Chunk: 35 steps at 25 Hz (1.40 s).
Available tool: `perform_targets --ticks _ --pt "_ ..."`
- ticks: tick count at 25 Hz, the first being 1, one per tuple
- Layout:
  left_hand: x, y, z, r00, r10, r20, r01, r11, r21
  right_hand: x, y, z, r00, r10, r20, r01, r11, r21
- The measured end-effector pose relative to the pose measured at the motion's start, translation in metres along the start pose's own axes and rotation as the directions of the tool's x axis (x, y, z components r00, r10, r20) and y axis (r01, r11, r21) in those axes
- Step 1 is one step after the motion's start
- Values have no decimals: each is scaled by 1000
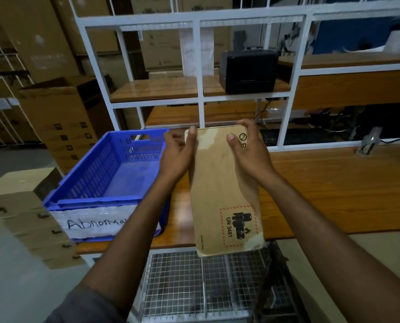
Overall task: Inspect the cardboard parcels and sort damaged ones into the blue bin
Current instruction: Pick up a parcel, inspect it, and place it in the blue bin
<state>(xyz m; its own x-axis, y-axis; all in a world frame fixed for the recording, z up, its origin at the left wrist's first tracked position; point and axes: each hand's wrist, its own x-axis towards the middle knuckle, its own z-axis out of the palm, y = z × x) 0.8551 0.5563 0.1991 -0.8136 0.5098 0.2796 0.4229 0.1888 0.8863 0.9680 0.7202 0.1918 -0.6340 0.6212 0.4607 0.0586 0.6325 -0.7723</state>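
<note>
Inspection in progress: left hand (178, 155) and right hand (248, 150) each grip a long edge of the flat brown cardboard parcel (220, 194), thumbs on top. It is held over the front of the brown wooden surface (334, 187), just right of the blue perforated plastic bin (89, 176). No parcel visible in the bin. Pale corner patches: scuff or glare, cannot tell. Verdict and sorting outstanding.

The left hand (175, 157) and right hand (250, 156) are bare, as are both forearms (133, 224). A dark grey fabric sleeve (84, 307) covers the left upper arm.
</note>
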Motion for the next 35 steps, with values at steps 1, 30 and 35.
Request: perform_targets --ticks 1,30,35 --pt "4 5 4 999 27 -41 -25 999 34 1 -1 0 1000 16 -26 -15 1000 23" --pt "-59 -105 19 904 -125 408 140 990 -6 -85 69 11 850 346 398 -438 883 167" --pt "-48 -79 8 952 28 304 0 996 -93 -74 54 -6 911 203 358 -320 896 307"
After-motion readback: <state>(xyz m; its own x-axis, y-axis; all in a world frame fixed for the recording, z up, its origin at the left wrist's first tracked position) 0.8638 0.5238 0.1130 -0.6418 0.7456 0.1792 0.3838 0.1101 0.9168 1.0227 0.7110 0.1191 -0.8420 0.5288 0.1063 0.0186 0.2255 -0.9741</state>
